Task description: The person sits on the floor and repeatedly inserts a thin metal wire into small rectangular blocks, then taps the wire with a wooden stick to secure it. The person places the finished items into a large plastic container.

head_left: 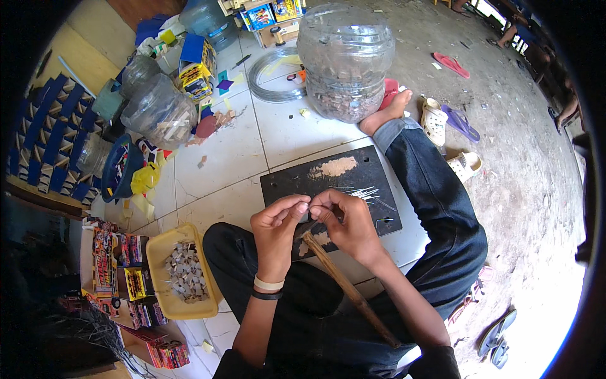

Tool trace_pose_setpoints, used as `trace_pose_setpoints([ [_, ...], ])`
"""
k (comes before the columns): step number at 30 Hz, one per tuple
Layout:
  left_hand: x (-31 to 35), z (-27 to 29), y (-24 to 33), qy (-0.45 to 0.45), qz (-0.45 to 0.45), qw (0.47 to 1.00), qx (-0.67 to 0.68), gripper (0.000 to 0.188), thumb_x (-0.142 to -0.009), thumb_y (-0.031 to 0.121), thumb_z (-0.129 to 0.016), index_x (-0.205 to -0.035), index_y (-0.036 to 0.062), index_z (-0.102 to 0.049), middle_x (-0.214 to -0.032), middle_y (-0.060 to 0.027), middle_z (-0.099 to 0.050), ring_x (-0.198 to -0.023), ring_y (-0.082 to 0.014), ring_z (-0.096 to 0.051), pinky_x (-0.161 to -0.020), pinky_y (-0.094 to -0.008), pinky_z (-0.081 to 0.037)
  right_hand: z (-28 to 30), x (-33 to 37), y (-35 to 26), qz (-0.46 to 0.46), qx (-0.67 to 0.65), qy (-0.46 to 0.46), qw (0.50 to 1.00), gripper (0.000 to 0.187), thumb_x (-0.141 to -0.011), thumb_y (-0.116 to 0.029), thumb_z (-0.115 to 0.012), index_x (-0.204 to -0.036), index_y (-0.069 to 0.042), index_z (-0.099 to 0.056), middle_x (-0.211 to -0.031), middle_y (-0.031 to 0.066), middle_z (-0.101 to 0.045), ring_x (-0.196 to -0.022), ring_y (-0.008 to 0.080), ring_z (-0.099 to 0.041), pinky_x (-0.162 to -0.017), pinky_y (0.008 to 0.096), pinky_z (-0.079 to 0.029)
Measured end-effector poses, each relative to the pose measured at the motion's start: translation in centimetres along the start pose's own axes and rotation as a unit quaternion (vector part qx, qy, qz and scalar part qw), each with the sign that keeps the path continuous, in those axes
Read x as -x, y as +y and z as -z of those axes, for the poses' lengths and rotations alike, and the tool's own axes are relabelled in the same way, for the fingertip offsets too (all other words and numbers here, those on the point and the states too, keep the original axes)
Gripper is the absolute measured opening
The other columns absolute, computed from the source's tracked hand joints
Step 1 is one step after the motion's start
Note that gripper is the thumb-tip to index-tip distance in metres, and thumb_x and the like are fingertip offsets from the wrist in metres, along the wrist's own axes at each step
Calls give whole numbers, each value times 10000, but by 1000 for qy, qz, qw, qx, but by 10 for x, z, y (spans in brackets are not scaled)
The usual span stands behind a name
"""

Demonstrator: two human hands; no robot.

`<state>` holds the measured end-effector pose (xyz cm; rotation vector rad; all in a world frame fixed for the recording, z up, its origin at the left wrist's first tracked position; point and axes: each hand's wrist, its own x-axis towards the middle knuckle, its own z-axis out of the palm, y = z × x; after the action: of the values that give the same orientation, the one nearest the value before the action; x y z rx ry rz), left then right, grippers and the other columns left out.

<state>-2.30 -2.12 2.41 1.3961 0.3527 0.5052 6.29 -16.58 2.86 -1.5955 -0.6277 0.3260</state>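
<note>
My left hand [276, 230] and my right hand [348, 222] meet over a dark board [284, 180] on the tiled floor. Thumb and fingers of each are pinched together at the same spot; whatever small piece they grip is hidden. Below them, a hammer [349, 287] lies with its head on the board's near edge and its wooden handle slanting toward my lap. Short lengths of thin wire [363, 194] are bunched on the board beyond my right hand. A bent wire piece [384, 220] rests near its right edge. Pale worn patches mark the board's surface.
A yellow tub [207, 256] of small pieces stands left of my knee, beside boxes of colourful toy vehicles [136, 281]. Ahead are a wire coil [255, 82] and a large clear plastic container [347, 38] of small wooden pieces. Sandals [464, 123] lie to the right.
</note>
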Motion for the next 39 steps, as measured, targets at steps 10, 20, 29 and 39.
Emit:
trace_pose_setpoints([
  [10,17,-13,11,38,-42,998,-11,77,-1015,7,-790,-1055,7,-724,-1040,-51,-764,-955,-97,-685,-901,-260,-541,-8,11,-8,1,-39,13,999,39,-1027,-16,-757,-1038,19,-745,-833,55,-747,-743,66,-600,-646,272,-486],
  [20,30,19,25,10,-29,985,-171,103,-989,-72,-736,-1082,-27,-732,-1044,-73,-776,-975,-138,-726,-904,-273,-562,-8,14,-4,80,71,-8,994,56,-911,58,-739,-964,46,-725,-888,218,-743,-841,394,-737,-765,461,-577],
  [29,29,24,43,-43,-155,886,-434,258,-896,-115,-746,-1130,-22,-804,-974,-158,-804,-859,-240,-796,-783,-322,-603,-14,6,3,137,79,2,987,137,-855,48,-805,-982,25,-762,-924,186,-768,-900,395,-740,-807,461,-594],
  [39,3,43,14,15,-58,966,-252,112,-1012,-45,-751,-1103,-107,-771,-1042,-138,-816,-985,-202,-808,-920,-305,-635,-28,-3,24,46,389,-34,920,282,-842,-263,-916,-995,-50,-812,-1060,138,-737,-990,369,-754,-818,463,-638],
])
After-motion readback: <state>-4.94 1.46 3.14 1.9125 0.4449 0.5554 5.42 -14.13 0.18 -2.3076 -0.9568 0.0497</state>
